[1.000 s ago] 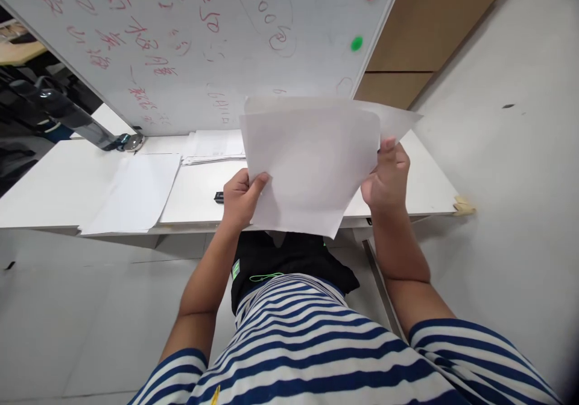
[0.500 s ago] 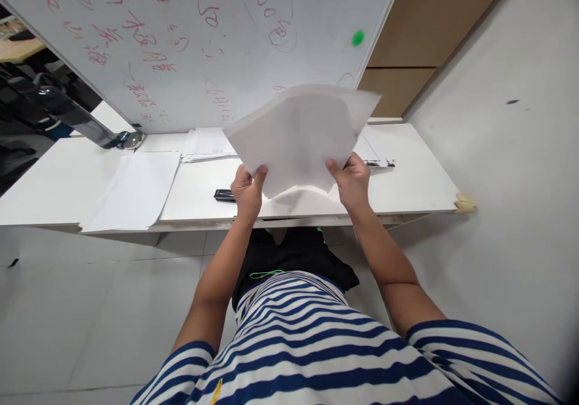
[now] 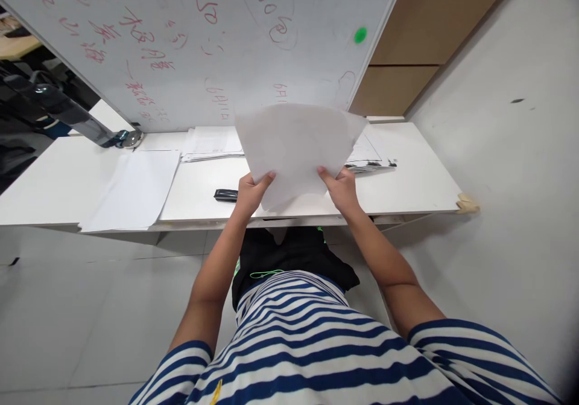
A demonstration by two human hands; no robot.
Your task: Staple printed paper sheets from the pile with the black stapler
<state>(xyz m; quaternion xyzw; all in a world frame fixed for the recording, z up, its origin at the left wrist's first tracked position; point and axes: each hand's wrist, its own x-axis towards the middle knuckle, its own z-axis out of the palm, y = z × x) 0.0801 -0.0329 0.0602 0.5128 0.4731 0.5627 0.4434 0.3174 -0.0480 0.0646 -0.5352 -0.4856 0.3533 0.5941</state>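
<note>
White paper stands raised over the front of the white desk, its far edge bowed in a curve. I cannot tell whether it is one sheet or several. My left hand grips its left side, thumb on the near face. On the other side my right hand pinches it the same way, thumb pointing inward. Fingers behind the paper are hidden. Just left of my left hand lies a black stapler. Printed sheets lie behind my right hand, partly covered by the held paper.
A stack of blank paper lies at the left, slightly past the front edge. More papers sit behind it. A whiteboard with red writing rises at the back. A clear bottle leans at the left; cardboard boxes stand right.
Both hands have moved closer together and slightly lower with the paper. Its far edge has dropped, uncovering more of the whiteboard and of the printed sheets at the right.
</note>
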